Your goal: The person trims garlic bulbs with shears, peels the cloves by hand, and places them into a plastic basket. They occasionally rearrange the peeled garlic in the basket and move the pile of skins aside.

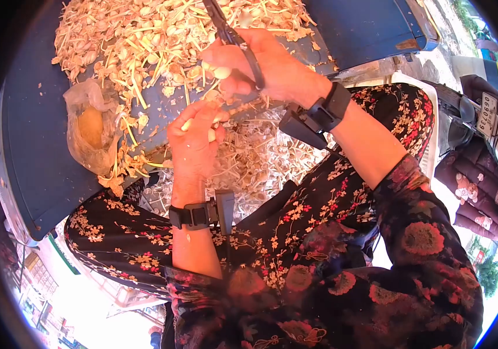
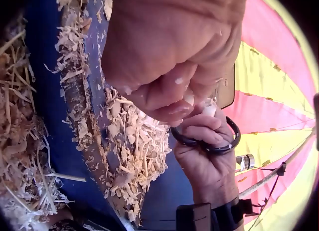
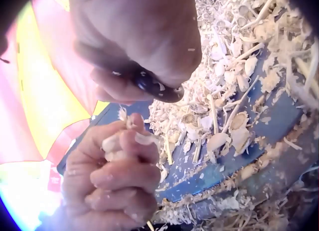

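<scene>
My right hand (image 1: 281, 67) has its fingers through the black handles of a pair of scissors (image 1: 226, 29), whose blades point away from me. A pale garlic clove (image 1: 221, 72) shows at the thumb and fingertips of that hand. Just below and to the left, my left hand (image 1: 194, 142) curls its fingers round several garlic cloves (image 1: 187, 125). In the right wrist view, cloves (image 3: 112, 145) sit inside the curled left fingers, with a dry tip poking up by the thumb. The left wrist view shows the scissors' loop handles (image 2: 219, 147) round the right fingers.
Dry garlic bulbs, stalks and skins (image 1: 138, 35) are heaped on the blue table (image 1: 34, 157). A clear plastic bag (image 1: 89, 125) with something yellow-brown lies at the left. Skins and scraps (image 1: 266, 154) fill the space between the knees, below the table edge.
</scene>
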The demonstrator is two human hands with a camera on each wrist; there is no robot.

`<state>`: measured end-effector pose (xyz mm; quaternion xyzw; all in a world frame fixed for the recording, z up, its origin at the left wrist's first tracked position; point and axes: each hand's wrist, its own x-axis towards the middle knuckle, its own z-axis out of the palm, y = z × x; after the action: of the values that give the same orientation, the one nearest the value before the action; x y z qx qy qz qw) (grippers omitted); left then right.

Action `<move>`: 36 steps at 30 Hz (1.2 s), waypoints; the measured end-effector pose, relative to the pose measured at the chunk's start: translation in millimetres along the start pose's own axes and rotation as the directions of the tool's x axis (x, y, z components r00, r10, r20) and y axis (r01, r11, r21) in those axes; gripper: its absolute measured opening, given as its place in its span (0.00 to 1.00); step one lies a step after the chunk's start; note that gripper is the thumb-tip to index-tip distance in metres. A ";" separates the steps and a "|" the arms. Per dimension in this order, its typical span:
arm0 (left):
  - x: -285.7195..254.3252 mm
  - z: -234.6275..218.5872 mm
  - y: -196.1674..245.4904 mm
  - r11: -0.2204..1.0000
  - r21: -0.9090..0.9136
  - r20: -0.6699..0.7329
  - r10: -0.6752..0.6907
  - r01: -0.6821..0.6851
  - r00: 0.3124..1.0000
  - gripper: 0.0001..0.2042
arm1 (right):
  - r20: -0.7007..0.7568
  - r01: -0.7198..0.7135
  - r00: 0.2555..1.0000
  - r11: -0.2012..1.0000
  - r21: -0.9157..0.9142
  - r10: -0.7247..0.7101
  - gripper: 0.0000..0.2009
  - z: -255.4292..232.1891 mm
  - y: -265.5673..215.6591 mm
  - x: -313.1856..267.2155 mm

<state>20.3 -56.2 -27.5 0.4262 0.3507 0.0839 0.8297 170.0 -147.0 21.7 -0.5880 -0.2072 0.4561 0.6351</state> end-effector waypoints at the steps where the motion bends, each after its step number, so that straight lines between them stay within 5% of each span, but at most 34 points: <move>1: -2.2 -0.9 -1.1 0.994 0.095 0.022 -0.051 0.049 0.998 0.11 | -0.097 0.140 0.984 0.987 -0.085 -0.148 0.12 2.3 -19.7 -15.8; 4: -8.8 7.0 -13.0 0.880 0.460 0.087 -0.181 0.121 0.980 0.14 | -0.220 0.326 0.849 0.804 -0.497 -0.480 0.15 -47.6 -93.3 -114.1; 7: -10.6 9.7 -20.4 0.829 0.556 0.122 -0.142 0.051 0.982 0.14 | -0.340 0.286 0.541 0.548 -0.786 -0.769 0.14 -111.7 -105.9 -207.2; 8: -10.1 7.1 -21.1 0.813 0.582 0.121 -0.124 0.031 0.985 0.14 | -0.603 0.169 0.458 0.730 -0.662 -0.653 0.14 -126.3 -108.7 -240.0; 10: -5.6 2.9 -14.4 0.717 0.697 0.136 -0.116 -0.011 0.984 0.13 | -0.690 -0.141 0.258 0.681 -0.719 -0.676 0.13 -160.5 -82.5 -284.3; 12: -1.0 -4.0 -2.9 0.637 0.771 0.112 -0.096 -0.025 0.989 0.13 | -0.798 -0.479 0.244 0.647 -0.593 -0.551 0.14 -209.5 -42.7 -332.9; 14: 7.4 -12.0 11.1 0.580 0.814 0.054 -0.054 -0.013 0.997 0.13 | -0.880 -0.782 0.238 0.455 -0.425 -0.411 0.15 -239.8 -5.2 -369.7; 15: 13.6 -14.2 16.4 0.721 0.692 -0.052 0.003 0.034 0.999 0.14 | -0.867 -0.809 0.219 0.413 -0.418 -0.447 0.14 -243.1 8.5 -380.2; 16: 22.3 -16.6 21.6 0.716 0.698 -0.102 0.097 0.001 0.990 0.14 | -0.853 -0.836 0.205 0.368 -0.408 -0.481 0.14 -246.2 20.8 -389.8; 18: 44.6 -21.9 34.2 0.694 0.718 -0.187 0.281 -0.064 0.941 0.16 | -0.857 -0.736 0.207 0.502 -0.454 -0.472 0.12 -242.3 31.5 -389.3; 21: 88.9 -40.6 30.5 0.401 0.911 -0.103 0.443 -0.094 0.890 0.16 | -0.866 -0.525 0.224 0.694 -0.494 -0.447 0.11 -214.2 16.3 -352.8; 26: 97.6 -38.7 40.5 0.222 0.973 -0.028 0.369 -0.059 0.929 0.10 | -0.778 -0.276 0.343 0.736 -0.618 -0.526 0.11 -130.8 -48.8 -262.7; 27: 93.9 -36.2 43.0 0.213 0.976 -0.029 0.346 -0.049 0.938 0.08 | -0.753 -0.192 0.425 0.763 -0.617 -0.502 0.10 -110.2 -60.8 -243.0; 30: 79.5 -40.4 45.1 0.584 0.812 -0.098 0.159 -0.013 0.982 0.09 | -0.591 -0.020 0.663 0.778 -0.628 -0.460 0.07 -53.2 -79.9 -177.9; 32: 60.0 -41.1 57.5 0.760 0.646 -0.149 0.028 0.076 0.988 0.10 | -0.402 0.171 0.840 0.882 -0.439 -0.364 0.06 -21.8 -71.1 -118.8; 34: 48.2 -46.8 67.0 0.892 0.438 -0.130 -0.058 0.110 0.990 0.11 | -0.176 0.239 0.880 0.732 -0.637 -0.441 0.09 9.1 -52.0 -52.1; 36: 37.4 -66.8 74.7 0.972 0.213 -0.077 -0.081 0.096 0.994 0.11 | -0.115 0.231 0.898 0.676 -0.700 -0.426 0.07 35.3 -17.8 10.9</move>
<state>16.3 50.0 -15.5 0.4948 0.4042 0.0226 0.7689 153.1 -116.5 43.2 -0.7849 -0.3720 0.1435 0.4743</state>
